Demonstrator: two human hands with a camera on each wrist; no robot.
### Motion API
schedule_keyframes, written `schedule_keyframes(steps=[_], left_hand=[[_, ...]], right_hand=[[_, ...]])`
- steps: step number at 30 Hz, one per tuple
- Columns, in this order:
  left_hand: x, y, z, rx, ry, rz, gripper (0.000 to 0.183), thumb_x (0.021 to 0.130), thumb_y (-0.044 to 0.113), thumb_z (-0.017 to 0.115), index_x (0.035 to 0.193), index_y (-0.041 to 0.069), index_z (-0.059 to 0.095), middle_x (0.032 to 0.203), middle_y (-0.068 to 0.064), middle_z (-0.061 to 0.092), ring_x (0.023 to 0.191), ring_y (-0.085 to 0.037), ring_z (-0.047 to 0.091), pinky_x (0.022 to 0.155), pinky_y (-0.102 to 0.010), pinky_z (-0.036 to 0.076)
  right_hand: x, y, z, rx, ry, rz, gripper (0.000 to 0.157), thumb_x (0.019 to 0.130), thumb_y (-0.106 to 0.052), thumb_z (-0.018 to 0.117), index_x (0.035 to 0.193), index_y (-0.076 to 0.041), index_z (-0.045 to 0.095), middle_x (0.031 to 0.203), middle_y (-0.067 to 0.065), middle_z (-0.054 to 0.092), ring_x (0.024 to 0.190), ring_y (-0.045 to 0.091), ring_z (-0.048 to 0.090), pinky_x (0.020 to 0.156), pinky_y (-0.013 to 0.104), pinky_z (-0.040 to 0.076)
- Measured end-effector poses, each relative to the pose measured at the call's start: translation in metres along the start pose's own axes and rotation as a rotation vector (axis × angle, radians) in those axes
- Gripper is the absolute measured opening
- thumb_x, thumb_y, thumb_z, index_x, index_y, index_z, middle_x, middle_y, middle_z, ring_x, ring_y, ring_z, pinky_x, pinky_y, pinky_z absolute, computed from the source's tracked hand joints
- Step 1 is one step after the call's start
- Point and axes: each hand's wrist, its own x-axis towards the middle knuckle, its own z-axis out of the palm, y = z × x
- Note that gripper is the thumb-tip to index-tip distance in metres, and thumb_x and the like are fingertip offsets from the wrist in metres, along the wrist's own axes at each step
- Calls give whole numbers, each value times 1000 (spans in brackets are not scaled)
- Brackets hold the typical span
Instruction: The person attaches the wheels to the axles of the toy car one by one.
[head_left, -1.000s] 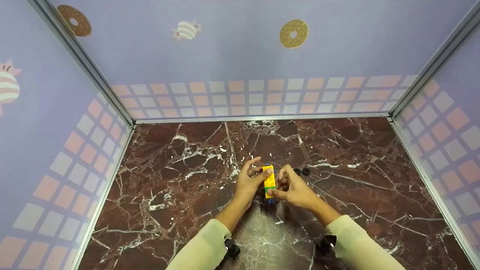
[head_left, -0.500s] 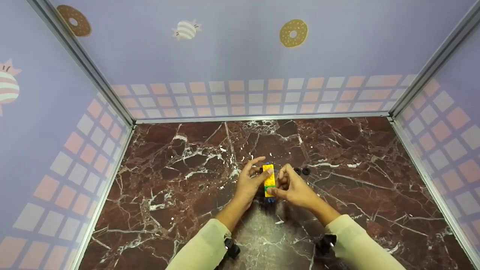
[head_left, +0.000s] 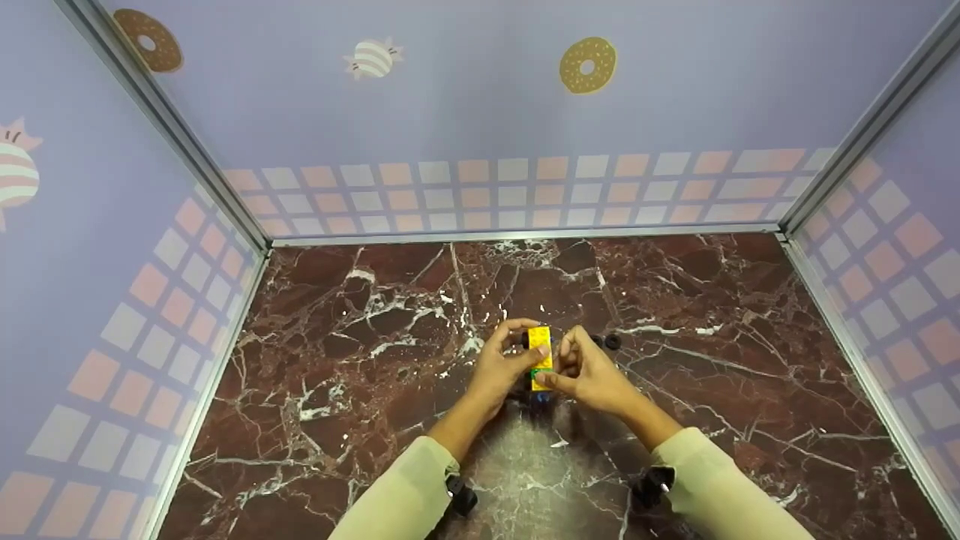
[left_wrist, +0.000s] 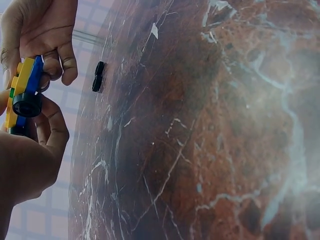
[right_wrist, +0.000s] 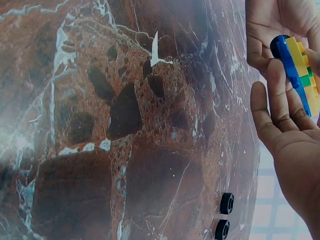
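Both hands hold a toy block car [head_left: 539, 336] above the marbled tabletop. It has yellow bricks with a green one among them, on a blue base [left_wrist: 35, 76]. In the left wrist view, two black wheels sit along one side, the nearer wheel [left_wrist: 27, 105] showing clearly. My left hand [head_left: 496, 367] grips the far part, thumb on the yellow top and fingers curled at its left side. My right hand [head_left: 596, 379] pinches the near end, its thumb by the green brick [right_wrist: 306, 80]. Fingers cover much of the underside.
Two loose black wheels lie on the table beyond my right hand, one wheel [head_left: 613, 342] partly apart from the other wheel [right_wrist: 223, 229]. Patterned purple walls [head_left: 480, 112] enclose the marbled table [head_left: 337, 420] at the back and both sides.
The block car has shifted slightly away from me and right within the hands. My left fingers have curled in closer around its far end; the right hand keeps its pinch.
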Motion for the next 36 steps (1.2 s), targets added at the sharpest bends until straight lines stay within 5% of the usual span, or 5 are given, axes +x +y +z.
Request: schedule_keyframes(steps=[14,22,30,36], left_hand=[[0,-2,-4,-27,-64,-31,53,95,3,82,144,6,61,132,-17,68,110,-21,67,89,-37,68],[0,-3,-6,-36,-56,-32,48,99,4,80,143,6,60,131,-19,65,101,-22,69,84,-36,70],[-1,-4,-8,-80,-43,-36,40,101,4,77,136,0,58,124,-15,60,97,-23,69,77,-32,70],[-1,-7,-9,-83,-26,-19,36,101,6,78,129,-6,58,123,-14,62,97,-21,70,81,-35,70]], right_hand=[[0,2,-2,13,4,15,49,94,-6,87,107,1,40,86,6,63,75,12,63,64,17,55],[-2,5,-11,80,-49,13,45,100,-5,81,117,6,41,98,27,77,82,34,80,77,53,72],[-4,13,-30,-135,8,29,46,100,-19,84,130,5,58,113,19,78,98,22,75,86,30,64],[-6,20,-43,-215,63,40,42,98,-18,84,130,3,67,112,16,79,98,21,73,88,30,63]])
